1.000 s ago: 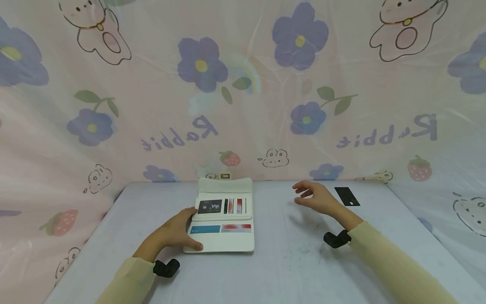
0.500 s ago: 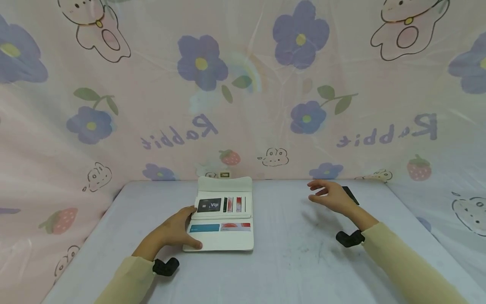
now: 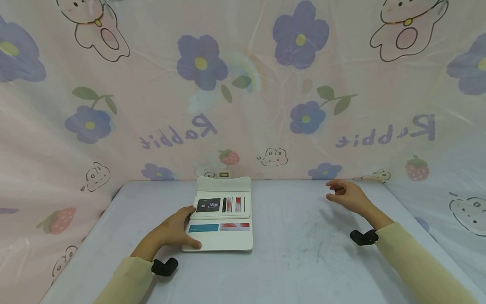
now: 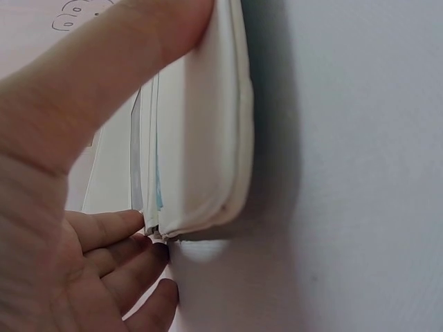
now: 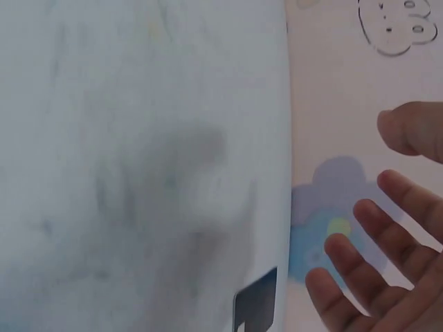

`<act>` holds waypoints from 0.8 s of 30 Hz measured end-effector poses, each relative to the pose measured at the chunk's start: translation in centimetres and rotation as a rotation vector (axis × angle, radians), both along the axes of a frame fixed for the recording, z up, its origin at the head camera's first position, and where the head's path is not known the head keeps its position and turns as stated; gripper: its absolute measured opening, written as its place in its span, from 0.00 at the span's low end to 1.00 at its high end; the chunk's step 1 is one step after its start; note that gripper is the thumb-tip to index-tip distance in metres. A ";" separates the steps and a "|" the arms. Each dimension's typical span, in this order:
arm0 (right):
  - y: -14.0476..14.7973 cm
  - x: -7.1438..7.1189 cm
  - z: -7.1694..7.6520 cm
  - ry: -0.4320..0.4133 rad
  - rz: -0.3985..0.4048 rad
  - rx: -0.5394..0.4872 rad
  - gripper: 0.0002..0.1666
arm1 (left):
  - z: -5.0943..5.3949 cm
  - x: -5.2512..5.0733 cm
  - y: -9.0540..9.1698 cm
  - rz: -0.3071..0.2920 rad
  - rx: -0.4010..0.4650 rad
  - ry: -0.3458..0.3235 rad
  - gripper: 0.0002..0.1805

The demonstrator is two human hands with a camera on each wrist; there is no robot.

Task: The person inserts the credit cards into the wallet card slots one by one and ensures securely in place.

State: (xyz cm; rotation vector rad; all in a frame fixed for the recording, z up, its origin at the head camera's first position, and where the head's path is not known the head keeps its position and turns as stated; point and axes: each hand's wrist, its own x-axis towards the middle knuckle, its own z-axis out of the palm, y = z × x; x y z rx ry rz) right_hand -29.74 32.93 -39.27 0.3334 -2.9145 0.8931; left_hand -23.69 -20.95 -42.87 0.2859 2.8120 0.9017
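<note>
An opened white wallet (image 3: pixel 231 242) lies on the table left of centre, its flap spread toward the back. In its slots sit a black card marked "Vip" (image 3: pixel 203 206), a blue card (image 3: pixel 203 228) and several others. My left hand (image 3: pixel 174 228) holds the wallet's left side, the thumb (image 4: pixel 138 41) on its front part and the fingers (image 4: pixel 138 273) at its edge. My right hand (image 3: pixel 351 197) hovers over the far right of the table with relaxed, parted fingers and nothing in them. Below it lies a black card (image 5: pixel 256 301), hidden in the head view.
The white-covered table (image 3: pixel 288 270) ends at the back against a pink curtain (image 3: pixel 250 105) with flowers and rabbits. Grey smudges (image 3: pixel 303 249) mark the cover right of the wallet. A black wrist camera (image 3: pixel 363 237) sits on the right wrist, another (image 3: pixel 165 267) on the left.
My right hand has moved rightward through the air and now covers the loose black card in the head view. The left hand and the wallet have stayed in place.
</note>
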 end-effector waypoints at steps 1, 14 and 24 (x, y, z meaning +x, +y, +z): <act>0.3 0.0 -0.1 0.001 -0.006 0.007 0.30 | 0.0 0.0 0.0 -0.002 -0.002 0.000 0.69; 3.6 -1.4 -1.3 -0.022 -0.007 0.095 0.28 | -0.2 0.0 -0.1 0.012 0.002 0.000 0.69; 5.1 -2.8 -1.8 -0.078 0.081 0.178 0.33 | -0.2 0.0 -0.1 0.016 -0.022 0.001 0.69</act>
